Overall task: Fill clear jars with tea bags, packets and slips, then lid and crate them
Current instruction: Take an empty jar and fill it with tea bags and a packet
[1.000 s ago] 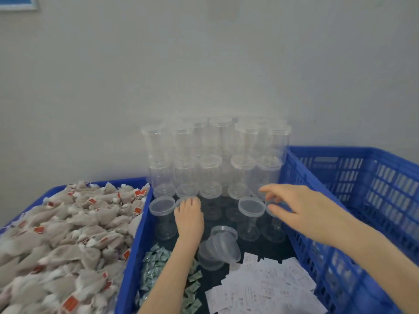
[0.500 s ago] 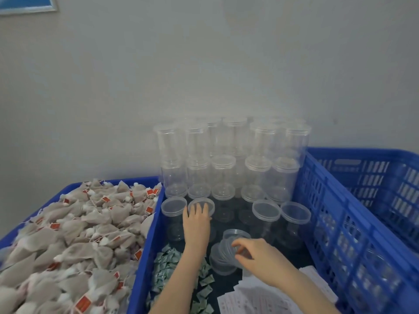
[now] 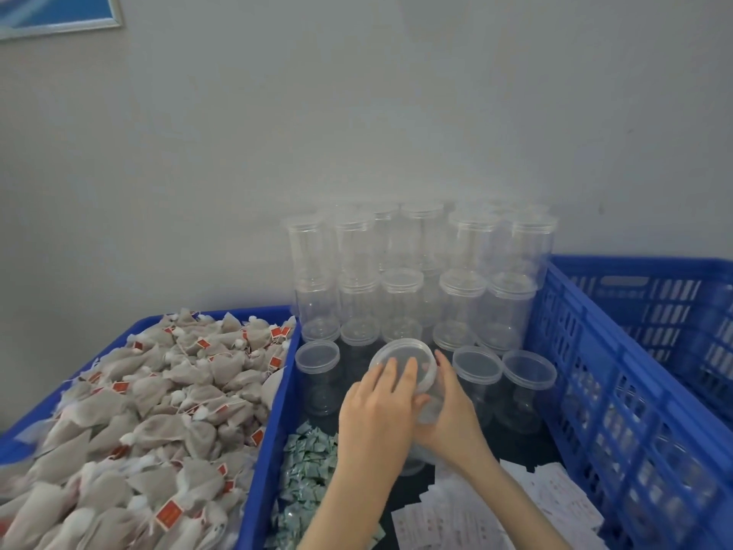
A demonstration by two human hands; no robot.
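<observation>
A clear jar point(image 3: 430, 410) is tilted toward me in the middle blue crate point(image 3: 273, 414), held in both hands. My left hand point(image 3: 377, 414) grips its clear lid point(image 3: 408, 353) from the left, fingers lying over the top. From the right, my right hand point(image 3: 456, 422) wraps round the jar's body. Tea bags point(image 3: 131, 422) with red tags fill the left crate. Green packets point(image 3: 307, 474) lie below my left wrist, and white slips point(image 3: 503, 514) lie under my right forearm.
Lidded clear jars point(image 3: 420, 271) are stacked against the wall, with single ones point(image 3: 317, 375) point(image 3: 527, 387) in the front row beside my hands. A tall blue crate point(image 3: 650, 351) stands on the right.
My right hand went from the jars at the right, past the loose lids, up to the jar. My left hand, which rested on a front-row jar, now holds it by the lid, raised and tilted.
</observation>
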